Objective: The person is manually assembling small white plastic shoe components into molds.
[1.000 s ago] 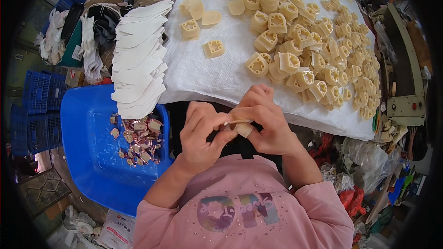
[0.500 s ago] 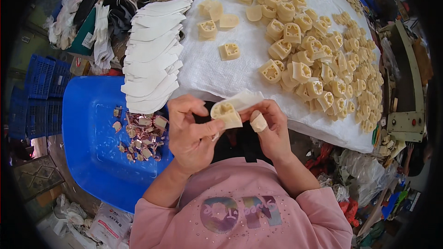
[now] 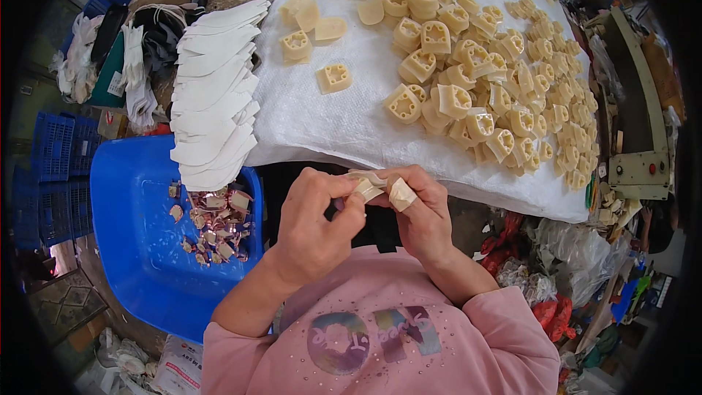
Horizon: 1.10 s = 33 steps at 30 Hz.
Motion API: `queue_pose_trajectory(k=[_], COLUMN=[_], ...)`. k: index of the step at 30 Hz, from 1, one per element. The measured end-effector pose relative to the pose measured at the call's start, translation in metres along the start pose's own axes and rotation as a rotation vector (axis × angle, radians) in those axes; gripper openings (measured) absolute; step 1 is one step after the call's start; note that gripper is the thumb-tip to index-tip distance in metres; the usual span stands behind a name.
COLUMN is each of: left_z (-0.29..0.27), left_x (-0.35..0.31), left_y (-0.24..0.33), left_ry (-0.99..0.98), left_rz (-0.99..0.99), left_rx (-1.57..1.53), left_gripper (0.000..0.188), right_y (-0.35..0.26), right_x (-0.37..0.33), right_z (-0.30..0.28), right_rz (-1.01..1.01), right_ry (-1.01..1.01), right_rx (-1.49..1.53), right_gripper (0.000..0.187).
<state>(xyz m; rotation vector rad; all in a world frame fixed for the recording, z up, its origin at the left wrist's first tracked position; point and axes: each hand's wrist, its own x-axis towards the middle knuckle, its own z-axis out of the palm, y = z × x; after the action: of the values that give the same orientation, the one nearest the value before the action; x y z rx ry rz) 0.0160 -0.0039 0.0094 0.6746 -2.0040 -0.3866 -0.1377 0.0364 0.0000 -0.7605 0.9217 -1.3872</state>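
Note:
Above my lap, in front of the table edge, both my hands are closed on one cream plastic shoe heel (image 3: 370,189) with a white cover piece (image 3: 363,175) against it. My left hand (image 3: 311,219) pinches its left side between thumb and fingers. From the other side my right hand (image 3: 428,219) grips it, and a beige wrap (image 3: 402,195) covers that thumb. The fingers hide most of the heel, so how far the cover goes around it cannot be made out. A fanned row of white cover pieces (image 3: 216,95) lies ahead to the left.
A big pile of cream heels (image 3: 468,95) covers the right of the white cloth (image 3: 292,121); one heel (image 3: 334,78) lies apart. At left stands a blue tub (image 3: 135,249) with shiny pinkish heels (image 3: 219,230). A machine frame (image 3: 640,168) is at far right.
The heel has turned in my hands, so its hollow face no longer shows. My hands have drawn closer together around it. The whole view has shifted, moving the table items leftward and up.

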Motion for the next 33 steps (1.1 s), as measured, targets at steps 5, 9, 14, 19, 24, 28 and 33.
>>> queue_pose_trajectory(k=[5, 9, 14, 19, 24, 28, 33], left_z=[0.005, 0.001, 0.003, 0.009, 0.006, 0.011, 0.014], left_x=[0.001, -0.001, -0.016, -0.021, -0.02, -0.023, -0.019], left_y=[0.005, -0.004, -0.009, -0.007, -0.009, -0.012, -0.009], left_ry=[-0.014, -0.079, 0.05, 0.036, -0.025, -0.024, 0.071], left_rz=[-0.014, -0.017, -0.219, -0.228, -0.158, -0.214, -0.359], left_rx=[0.134, 0.153, -0.13, -0.476, -0.305, -0.237, -0.42], left_gripper=[0.014, 0.015, 0.018, 0.02, 0.02, 0.019, 0.015], right_y=[-0.004, -0.005, -0.01, -0.009, -0.015, -0.011, 0.0], right_x=[0.005, 0.012, 0.026, 0.043, 0.045, 0.046, 0.046], right_z=[0.002, 0.001, -0.019, -0.031, -0.024, -0.027, -0.031], right_rz=[-0.216, -0.208, 0.059, 0.304, 0.284, 0.286, 0.06], right_ry=[-0.106, -0.157, -0.319, -0.506, -0.492, -0.442, -0.376], right_rx=[-0.54, -0.742, -0.323, -0.116, -0.225, -0.343, -0.34], right_gripper=[0.019, 0.019, 0.025, 0.036, 0.039, 0.039, 0.041])
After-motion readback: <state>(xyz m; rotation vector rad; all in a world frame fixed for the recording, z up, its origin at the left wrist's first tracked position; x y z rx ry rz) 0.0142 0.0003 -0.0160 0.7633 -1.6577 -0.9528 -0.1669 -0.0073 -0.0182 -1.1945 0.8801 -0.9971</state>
